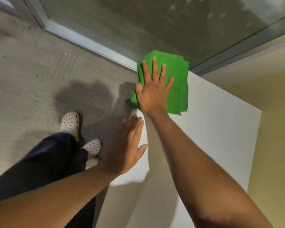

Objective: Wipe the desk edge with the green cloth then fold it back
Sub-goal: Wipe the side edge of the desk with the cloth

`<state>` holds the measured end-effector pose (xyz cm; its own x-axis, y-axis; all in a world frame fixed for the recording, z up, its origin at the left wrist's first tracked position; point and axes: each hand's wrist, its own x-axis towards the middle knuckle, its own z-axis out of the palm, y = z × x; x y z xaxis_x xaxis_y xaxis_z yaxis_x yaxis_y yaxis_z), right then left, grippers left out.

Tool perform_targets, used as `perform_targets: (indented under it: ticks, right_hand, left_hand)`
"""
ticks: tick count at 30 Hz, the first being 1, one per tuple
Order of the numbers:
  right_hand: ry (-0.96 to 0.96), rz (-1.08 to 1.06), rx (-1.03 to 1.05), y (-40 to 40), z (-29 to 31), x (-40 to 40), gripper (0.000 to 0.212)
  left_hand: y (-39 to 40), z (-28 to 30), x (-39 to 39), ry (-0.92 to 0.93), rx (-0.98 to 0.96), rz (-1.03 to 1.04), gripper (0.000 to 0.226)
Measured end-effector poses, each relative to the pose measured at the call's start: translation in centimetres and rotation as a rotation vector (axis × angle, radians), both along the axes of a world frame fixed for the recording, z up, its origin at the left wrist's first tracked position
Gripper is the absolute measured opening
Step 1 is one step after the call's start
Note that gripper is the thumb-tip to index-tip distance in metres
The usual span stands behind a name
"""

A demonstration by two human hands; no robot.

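A folded green cloth (176, 83) lies on the far left corner of the white desk (217, 116), its left side draped over the desk edge. My right hand (152, 89) presses flat on the cloth with fingers spread, thumb over the edge. My left hand (127, 145) is flat and open, fingers together, resting against the desk's left edge nearer to me, holding nothing.
Grey carpet (39, 76) lies to the left, with my legs and white perforated shoes (70, 122) close to the desk. A glass partition with a metal frame (89, 41) runs behind the desk. A yellow wall (275, 129) borders the desk on the right.
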<state>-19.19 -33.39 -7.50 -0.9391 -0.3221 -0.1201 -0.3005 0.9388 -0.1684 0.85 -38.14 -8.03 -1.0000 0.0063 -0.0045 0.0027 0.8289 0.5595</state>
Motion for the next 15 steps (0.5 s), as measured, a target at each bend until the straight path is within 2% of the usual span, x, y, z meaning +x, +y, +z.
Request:
perform_targets:
  ticks: [2, 3, 5, 7, 10, 12, 15]
  right_hand:
    - [-0.030, -0.045, -0.041, 1.1, 0.3, 3.0, 0.071]
    - [-0.056, -0.032, -0.034, 1.8, -0.4, 4.5, 0.070]
    - [-0.112, -0.023, -0.061, 3.2, -2.1, 6.4, 0.069]
    - [-0.146, 0.019, -0.004, 4.3, -3.3, 7.8, 0.069]
    - [-0.216, 0.007, 0.021, 5.0, -2.7, 9.5, 0.070]
    - [-0.263, -0.014, -0.014, 5.1, -1.6, 10.5, 0.073]
    - [-0.356, -0.055, -0.070, 4.9, -0.7, 10.5, 0.073]
  left_hand:
    - [-1.3, 2.0, 0.5, 0.046, -0.121, -0.129, 0.079]
    - [-1.4, 1.2, 1.2, 0.073, -0.143, -0.153, 0.072]
    - [-2.3, 0.3, 2.7, 0.073, -0.134, -0.268, 0.056]
    - [-3.4, -0.6, 3.6, 0.034, -0.085, -0.375, 0.038]
    - [-5.9, 1.8, 2.3, 0.027, -0.048, -0.491, 0.024]
    - [-7.0, 4.1, 0.0, 0.019, -0.056, -0.482, 0.023]
    - [-7.4, 5.0, -4.4, 0.001, -0.075, -0.339, 0.013]
